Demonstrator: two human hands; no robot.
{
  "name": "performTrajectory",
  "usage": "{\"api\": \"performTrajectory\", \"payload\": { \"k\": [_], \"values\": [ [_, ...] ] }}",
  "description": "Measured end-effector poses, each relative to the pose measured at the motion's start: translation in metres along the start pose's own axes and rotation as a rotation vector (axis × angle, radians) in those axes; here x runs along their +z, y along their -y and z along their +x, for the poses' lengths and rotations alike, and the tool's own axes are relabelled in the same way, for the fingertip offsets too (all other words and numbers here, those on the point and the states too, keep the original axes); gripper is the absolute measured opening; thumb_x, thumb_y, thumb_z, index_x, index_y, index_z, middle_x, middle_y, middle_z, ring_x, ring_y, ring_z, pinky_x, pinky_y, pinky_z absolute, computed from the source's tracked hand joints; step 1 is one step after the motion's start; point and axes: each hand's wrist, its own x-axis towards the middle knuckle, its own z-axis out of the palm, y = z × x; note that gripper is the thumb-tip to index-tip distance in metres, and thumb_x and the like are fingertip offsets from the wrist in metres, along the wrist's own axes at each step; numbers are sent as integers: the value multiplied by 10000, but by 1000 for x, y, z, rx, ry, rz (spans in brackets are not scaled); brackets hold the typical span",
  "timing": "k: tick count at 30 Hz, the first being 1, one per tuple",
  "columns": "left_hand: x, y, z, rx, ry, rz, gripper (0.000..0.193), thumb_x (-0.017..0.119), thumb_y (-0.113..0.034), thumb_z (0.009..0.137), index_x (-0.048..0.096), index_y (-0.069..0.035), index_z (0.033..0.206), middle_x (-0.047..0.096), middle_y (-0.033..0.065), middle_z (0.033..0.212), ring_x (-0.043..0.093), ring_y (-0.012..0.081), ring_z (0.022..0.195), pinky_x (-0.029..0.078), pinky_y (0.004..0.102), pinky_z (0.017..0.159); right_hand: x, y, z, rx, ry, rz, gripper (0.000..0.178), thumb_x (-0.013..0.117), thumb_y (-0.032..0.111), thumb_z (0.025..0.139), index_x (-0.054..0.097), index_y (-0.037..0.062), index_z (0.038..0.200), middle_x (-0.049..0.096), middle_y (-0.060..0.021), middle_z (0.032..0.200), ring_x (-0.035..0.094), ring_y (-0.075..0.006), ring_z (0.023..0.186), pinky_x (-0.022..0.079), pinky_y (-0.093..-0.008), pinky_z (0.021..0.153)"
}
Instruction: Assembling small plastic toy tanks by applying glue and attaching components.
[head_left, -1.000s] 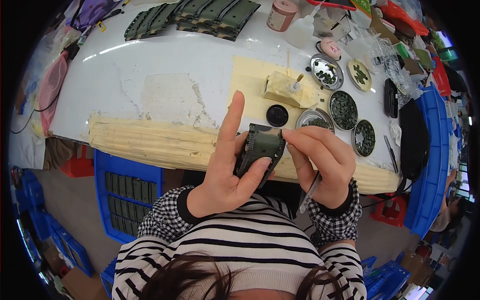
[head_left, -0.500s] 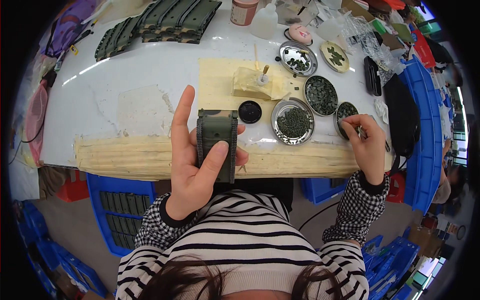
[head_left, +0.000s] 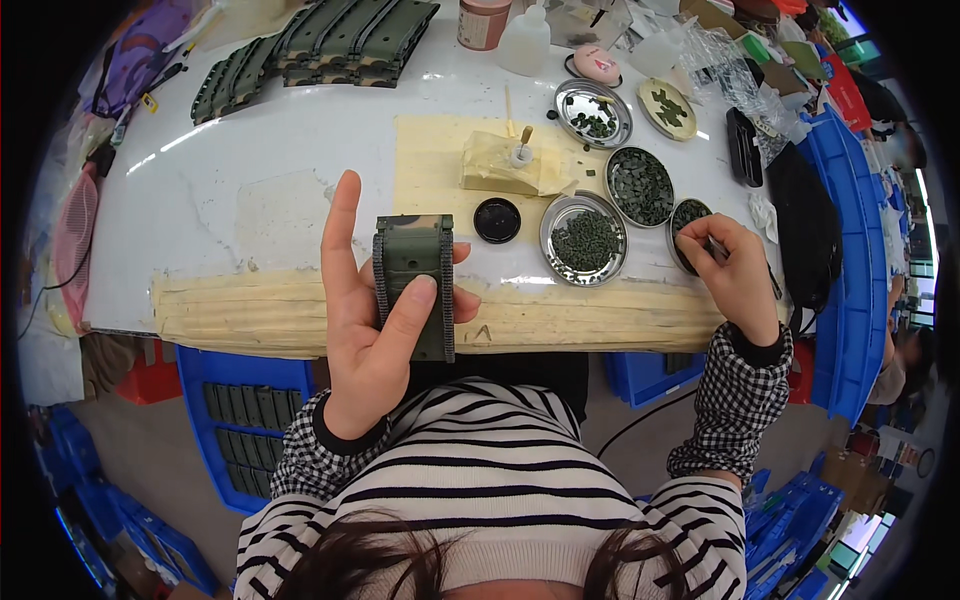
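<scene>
My left hand (head_left: 362, 355) holds a curved, camouflage-green part (head_left: 430, 240) with ridged strips down both long sides. Its thumb lies across the part's face, the index finger points away from it, and other fingertips show at the right side. Over at the right, my right hand (head_left: 738, 268) has its fingers pinched together at a small round dish (head_left: 671, 250) of dark green bits. Something dark shows between those fingers, but its kind is hard to make out.
Left of the small dish are a tin (head_left: 608, 190) and a metal plate (head_left: 585, 280), both holding small green pieces. A yellow-covered block (head_left: 485, 172) carries a small white pot with a stick. Near it sits a round black container (head_left: 497, 220). Camouflage parts (head_left: 350, 40) lie far left.
My left hand and the camouflage part have shifted slightly left. The right hand has moved a little to the right and down, its fingers still pinched at the small dish.
</scene>
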Motion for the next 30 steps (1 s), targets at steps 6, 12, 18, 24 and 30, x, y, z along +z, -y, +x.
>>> {"api": "performTrajectory", "payload": {
  "k": [6, 12, 18, 24, 30],
  "values": [
    [0, 1, -1, 49, -10, -5, 718, 462, -44, 957, -4, -190, 1484, 577, 214, 1133, 647, 180, 816, 546, 308, 766, 4, -6, 0, -46, -158, -65, 76, 647, 29, 817, 631, -33, 857, 618, -39, 705, 512, -59, 640, 402, -221, 579],
    [-1, 2, -2, 31, -7, 11, 592, 452, -47, 965, 124, -160, 1445, 569, 224, 1142, 648, 174, 831, 551, 307, 770, 5, 2, -5, -122, -135, -77, 73, 662, 24, 802, 637, -19, 856, 630, -54, 716, 547, -90, 649, 425, -237, 599],
    [-3, 5, -4, 60, 14, 3, 451, 438, -39, 969, 249, -116, 1371, 569, 218, 1151, 648, 171, 840, 552, 304, 772, 5, 4, -1, -150, -113, -93, 84, 670, 4, 778, 632, -28, 846, 628, -62, 732, 568, -123, 656, 440, -249, 620],
    [-9, 6, -5, 84, 21, 39, 236, 472, -51, 964, 452, -29, 1198, 566, 205, 1182, 645, 155, 845, 538, 282, 781, 2, -6, -2, -125, -208, 9, 64, 662, -8, 794, 634, -3, 850, 606, 21, 735, 456, -17, 610, 313, -182, 521],
    [-6, 8, -6, 53, 75, 54, 145, 513, -68, 952, 578, 16, 1051, 585, 179, 1148, 637, 141, 862, 525, 286, 796, -1, 23, -17, -33, -277, 268, 66, 648, -25, 790, 615, -1, 842, 559, 39, 716, 313, 1, 535, 226, -182, 468]
  ]
}}
